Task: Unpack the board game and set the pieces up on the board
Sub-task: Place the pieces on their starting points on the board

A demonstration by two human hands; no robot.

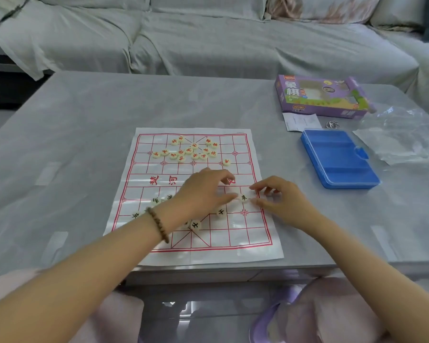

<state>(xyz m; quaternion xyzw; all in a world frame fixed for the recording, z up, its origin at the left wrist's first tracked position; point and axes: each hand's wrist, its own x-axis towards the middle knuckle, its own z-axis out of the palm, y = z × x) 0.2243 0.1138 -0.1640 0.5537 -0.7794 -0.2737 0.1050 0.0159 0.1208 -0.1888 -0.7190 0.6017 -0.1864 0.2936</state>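
Observation:
A white paper board with red grid lines lies flat on the grey table. Several cream discs with red characters sit in a loose cluster on its far half. Black-character discs lie scattered on the near half, some hidden under my arm. My left hand, with a bead bracelet on the wrist, hovers palm down over the board's middle, fingers spread. My right hand is at the board's right edge, its fingertips curled around a small disc. One black-character disc lies between the two hands.
A blue plastic case lies to the right of the board. Behind it are a purple game box, a folded paper slip and clear plastic wrap. A covered sofa runs behind the table.

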